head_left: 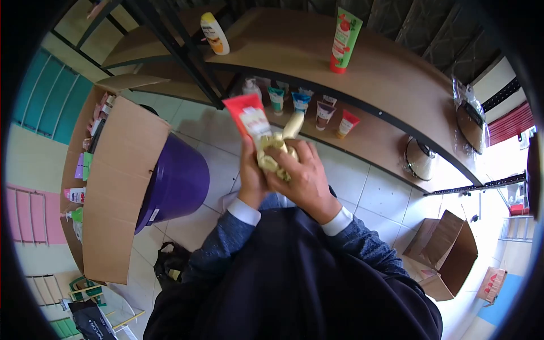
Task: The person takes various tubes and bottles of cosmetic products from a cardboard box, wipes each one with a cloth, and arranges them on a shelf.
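Observation:
My left hand (253, 177) is closed around the lower part of a red and white squeeze tube (252, 118), whose wide red end points up and away from me. A bunched pale yellow cloth (271, 161) is gripped in my right hand (305, 180) and pressed against the tube's near end. One corner of the cloth sticks up beside the tube. Where the cloth covers it, the tube's near end is hidden. Both hands are in front of my body, before the shelf's near edge.
On the upper shelf (272, 42) stand a green and red tube (344, 42) and a white bottle with a yellow cap (215, 35). Several small tubes line the lower shelf. An open carton (122, 192) sits by a purple bin (175, 178) at left; another box (445, 255) is at right.

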